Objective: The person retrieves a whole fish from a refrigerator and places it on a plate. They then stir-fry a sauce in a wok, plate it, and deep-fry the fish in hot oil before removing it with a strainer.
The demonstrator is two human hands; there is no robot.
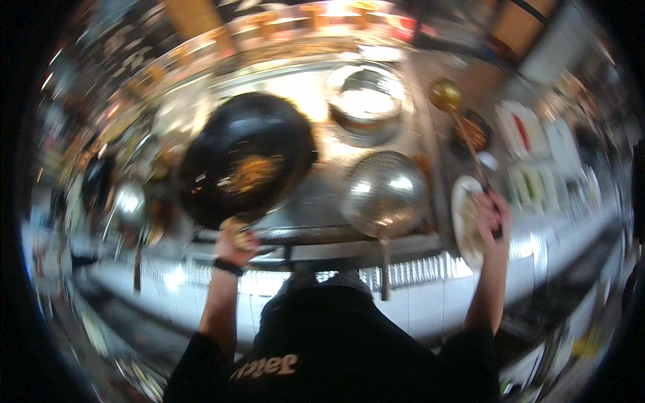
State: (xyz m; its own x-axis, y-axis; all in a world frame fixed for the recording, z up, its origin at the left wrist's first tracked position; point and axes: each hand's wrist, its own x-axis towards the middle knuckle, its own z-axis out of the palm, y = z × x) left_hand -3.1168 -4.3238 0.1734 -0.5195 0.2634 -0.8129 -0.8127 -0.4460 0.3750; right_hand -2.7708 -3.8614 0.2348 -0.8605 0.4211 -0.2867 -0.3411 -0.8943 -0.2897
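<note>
My left hand (pixel 234 247) grips the near rim of a black wok (pixel 262 116), with what looks like a folded cloth (pixel 245 238) in the grasp. A small heap of chopped, orange-and-green food (pixel 252 172) lies low in the wok, which tilts towards me. In my right hand (pixel 492 216) is the dark handle of a long ladle (pixel 445 95). Its bowl points away from me, to the right of the cooking range (pixel 312 201). Beneath the right hand sits an oval white plate (pixel 461 201) of pale food. Motion blur softens much of the view.
A perforated strainer (pixel 385 194) rests on the range, its handle jutting over the front edge. Behind it stands a round metal pot (pixel 365 101). White containers of food (pixel 524 131) line the right side. Another ladle (pixel 130 201) lies at left.
</note>
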